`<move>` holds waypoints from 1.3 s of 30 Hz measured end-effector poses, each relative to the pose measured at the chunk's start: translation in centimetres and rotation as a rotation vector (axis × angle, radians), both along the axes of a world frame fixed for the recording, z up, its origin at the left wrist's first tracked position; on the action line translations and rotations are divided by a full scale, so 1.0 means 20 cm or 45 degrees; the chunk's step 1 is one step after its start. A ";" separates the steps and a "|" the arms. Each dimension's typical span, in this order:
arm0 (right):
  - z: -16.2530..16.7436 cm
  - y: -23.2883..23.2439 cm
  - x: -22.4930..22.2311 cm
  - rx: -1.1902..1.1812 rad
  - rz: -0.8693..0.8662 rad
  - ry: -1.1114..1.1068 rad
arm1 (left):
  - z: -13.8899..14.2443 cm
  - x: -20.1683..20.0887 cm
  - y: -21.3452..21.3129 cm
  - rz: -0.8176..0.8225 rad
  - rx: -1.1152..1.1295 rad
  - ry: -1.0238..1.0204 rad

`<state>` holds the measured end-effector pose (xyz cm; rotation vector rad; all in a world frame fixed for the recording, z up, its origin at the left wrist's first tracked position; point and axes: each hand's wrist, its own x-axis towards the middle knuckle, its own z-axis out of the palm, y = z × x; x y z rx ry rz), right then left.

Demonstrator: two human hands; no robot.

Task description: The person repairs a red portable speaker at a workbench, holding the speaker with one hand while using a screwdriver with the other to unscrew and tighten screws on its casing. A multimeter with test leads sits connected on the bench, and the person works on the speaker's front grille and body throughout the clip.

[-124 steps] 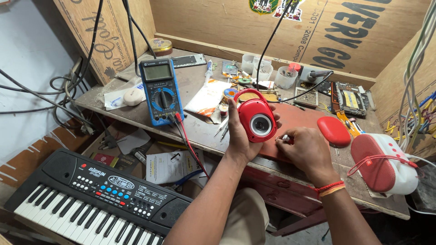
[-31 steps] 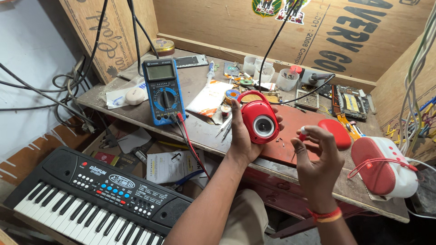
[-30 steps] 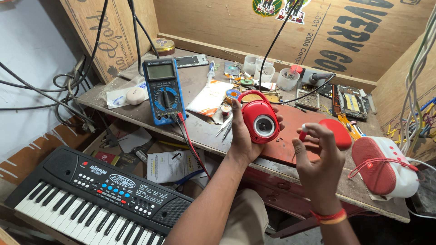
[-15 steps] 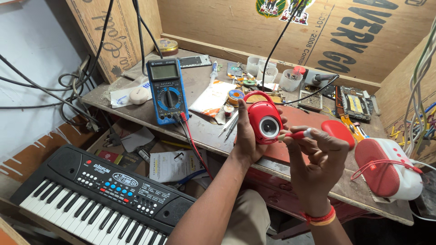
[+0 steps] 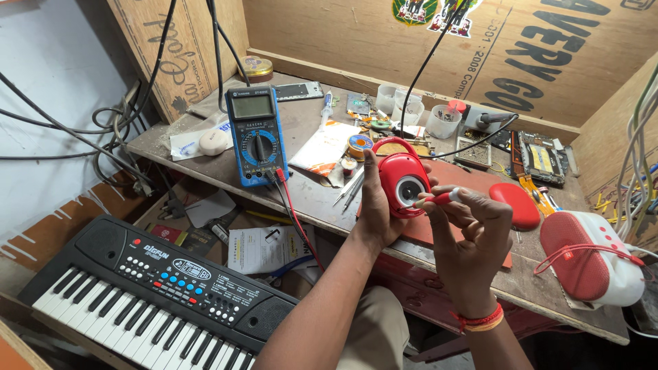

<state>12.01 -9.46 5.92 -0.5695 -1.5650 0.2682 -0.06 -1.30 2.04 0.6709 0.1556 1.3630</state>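
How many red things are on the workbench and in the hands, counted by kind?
Red speaker shell in the left hand: 1
Red-handled screwdriver in the right hand: 1
Loose red oval cover: 1
Red and white speaker: 1
Red mat: 1
Total: 5

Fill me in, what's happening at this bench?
A person's left hand holds a small red speaker shell upright over the workbench. The right hand points a red-handled screwdriver at its round opening. A blue multimeter lies to the left, a red and white speaker to the right.
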 end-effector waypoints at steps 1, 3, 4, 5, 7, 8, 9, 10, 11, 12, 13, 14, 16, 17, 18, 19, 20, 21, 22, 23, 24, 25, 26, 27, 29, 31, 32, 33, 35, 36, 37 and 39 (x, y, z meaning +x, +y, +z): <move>0.00 0.00 0.00 0.004 -0.017 -0.014 | 0.00 0.00 0.00 0.002 -0.010 0.001; 0.00 0.00 0.00 0.011 -0.036 -0.031 | 0.00 0.00 0.00 0.006 -0.030 0.003; 0.00 0.00 0.00 0.015 -0.037 -0.035 | 0.00 0.00 0.00 0.008 -0.030 0.004; 0.00 0.00 0.00 0.018 -0.038 -0.040 | 0.01 0.00 0.00 0.010 -0.030 0.004; 0.00 0.00 -0.01 0.084 -0.056 -0.081 | 0.01 0.01 0.00 0.014 -0.053 -0.005; 0.00 0.00 -0.01 0.117 -0.065 -0.102 | 0.01 0.01 0.00 0.017 -0.077 -0.015; 0.01 0.00 -0.02 0.140 -0.099 -0.138 | 0.01 0.01 0.01 0.021 -0.099 -0.025; 0.01 0.00 -0.02 0.162 -0.134 -0.175 | 0.01 0.01 0.01 0.012 -0.077 -0.024; 0.02 -0.01 -0.02 0.184 -0.168 -0.211 | 0.00 0.01 0.01 0.005 -0.054 -0.023; 0.02 -0.01 -0.02 0.226 -0.197 -0.237 | 0.00 0.01 0.01 -0.002 -0.033 -0.022; 0.02 -0.02 -0.03 0.270 -0.227 -0.264 | 0.00 0.01 0.01 0.005 -0.026 -0.017; 0.03 -0.02 -0.03 0.314 -0.256 -0.290 | 0.00 0.01 0.01 0.013 -0.019 -0.011; 0.04 -0.02 -0.04 0.289 -0.272 -0.299 | -0.01 0.01 0.01 0.025 -0.028 -0.003; 0.05 -0.03 -0.04 0.276 -0.280 -0.303 | 0.00 0.01 0.01 0.030 -0.045 0.001; 0.06 -0.03 -0.04 0.245 -0.248 -0.299 | 0.00 0.01 0.01 0.035 -0.062 0.003; 0.07 -0.03 -0.03 0.214 -0.216 -0.295 | 0.00 0.01 0.01 0.038 -0.032 -0.025; 0.08 -0.04 -0.03 0.183 -0.185 -0.291 | 0.00 0.01 0.00 0.041 -0.001 -0.054; 0.09 -0.04 -0.02 0.138 -0.128 -0.287 | 0.00 0.01 0.00 0.044 0.030 -0.082; 0.10 -0.04 -0.01 0.090 -0.072 -0.283 | 0.00 0.01 0.00 0.065 -0.015 -0.057; 0.11 -0.04 0.00 0.043 -0.017 -0.280 | 0.01 0.01 0.00 0.086 -0.059 -0.033; 0.11 -0.04 0.00 0.050 -0.002 -0.257 | 0.01 0.01 0.00 0.105 -0.103 -0.009; 0.12 -0.04 -0.01 0.057 0.012 -0.234 | 0.01 0.01 0.00 0.081 -0.050 -0.029; 0.13 -0.03 -0.01 0.065 0.026 -0.210 | 0.02 0.01 0.00 0.058 0.004 -0.048; 0.13 -0.04 -0.01 0.087 -0.031 -0.226 | 0.02 0.01 0.00 0.036 0.059 -0.068; 0.15 -0.03 -0.02 0.133 -0.137 -0.255 | 0.03 0.01 -0.01 0.045 0.043 -0.048; 0.16 -0.04 0.00 0.104 -0.172 -0.336 | 0.03 0.01 -0.02 0.066 -0.022 -0.044; 0.16 -0.04 0.01 0.090 -0.189 -0.376 | 0.03 0.01 -0.02 0.080 -0.076 -0.051; 0.16 -0.03 0.01 0.051 -0.077 -0.321 | 0.04 0.01 -0.02 0.094 -0.130 -0.058; 0.16 -0.02 0.01 -0.032 0.141 -0.210 | 0.04 0.01 -0.01 0.099 -0.089 -0.027; 0.15 -0.01 0.01 -0.008 0.096 -0.198 | 0.03 0.01 -0.01 0.102 -0.069 -0.011; 0.14 -0.01 0.01 0.016 0.049 -0.185 | 0.03 0.01 -0.01 0.084 -0.049 -0.014; 0.13 0.01 0.01 0.037 -0.028 -0.167 | 0.03 0.01 0.00 0.051 -0.003 -0.024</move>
